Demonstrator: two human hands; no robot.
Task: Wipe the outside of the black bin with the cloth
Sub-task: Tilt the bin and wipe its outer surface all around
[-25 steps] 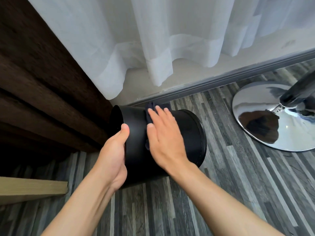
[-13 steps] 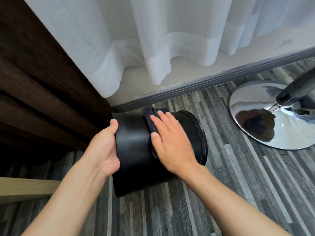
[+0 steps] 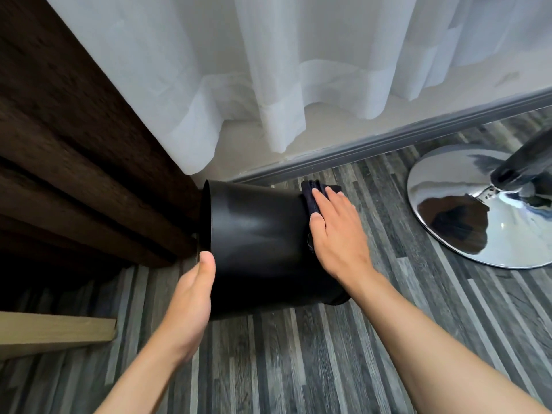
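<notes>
The black bin (image 3: 257,243) lies on its side on the grey plank floor, its open mouth facing left toward the dark wooden furniture. My left hand (image 3: 191,297) grips the bin's rim at the lower left, thumb on the outside. A folded dark cloth (image 3: 310,198) is pressed flat against the bin's right end by my right hand (image 3: 337,231), fingers stretched out over it. Most of the cloth is hidden beneath that palm.
Dark wooden furniture (image 3: 74,174) stands close on the left, with a light wooden board (image 3: 53,333) low beside it. A white sheer curtain (image 3: 268,70) hangs behind the bin above a grey skirting board (image 3: 388,144). At the right sits a chrome stool base (image 3: 478,210).
My right hand slid the cloth along the bin's side from the middle to its right end. My left hand shifted down along the rim, and the bin turned slightly.
</notes>
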